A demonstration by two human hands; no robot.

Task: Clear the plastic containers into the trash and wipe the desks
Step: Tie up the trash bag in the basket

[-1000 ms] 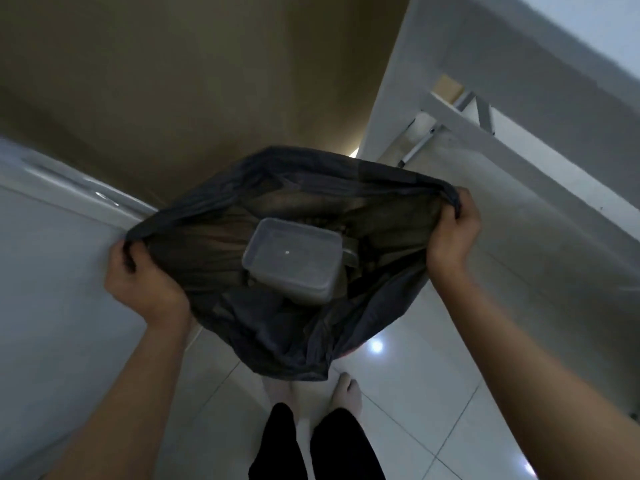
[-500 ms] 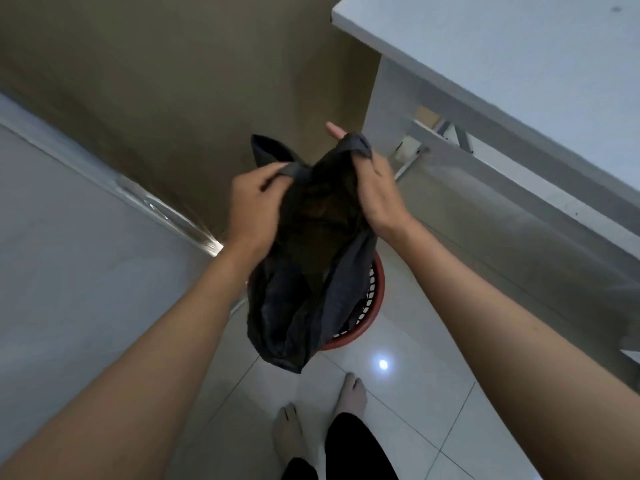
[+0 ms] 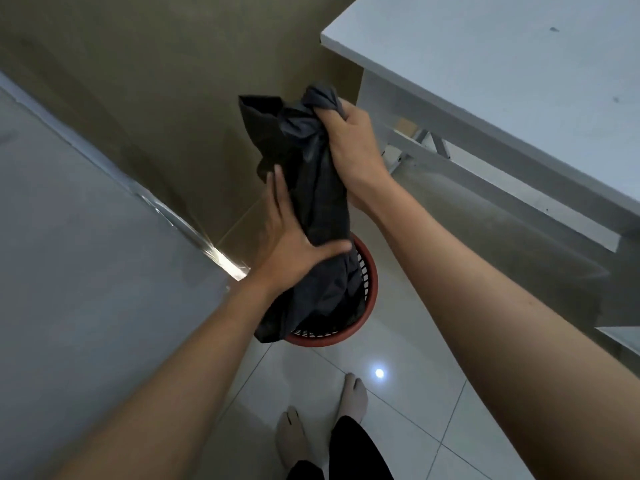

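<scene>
Fingers of the right hand [image 3: 349,150] clench the crumpled black plastic bag's [image 3: 311,202] gathered neck. Left hand [image 3: 287,244] lies flat-fingered against its side, above a round red mesh basket [image 3: 367,292].

A brownish wall [image 3: 145,81] stands behind. The floor [image 3: 408,403] has glossy white tiles with a small light reflection [image 3: 379,373]. A white worktop [image 3: 502,71] is at right.

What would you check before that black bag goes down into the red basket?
1. Bag mouth bunched in right hand: ok.
2. Left hand steadying the bag's side, fingers straight: ok.
3. Basket sits under the bag: ok.
4. Container inside the bag: cannot tell, the bag hides it.
5. Bag clear of the desk edge: ok.
</scene>
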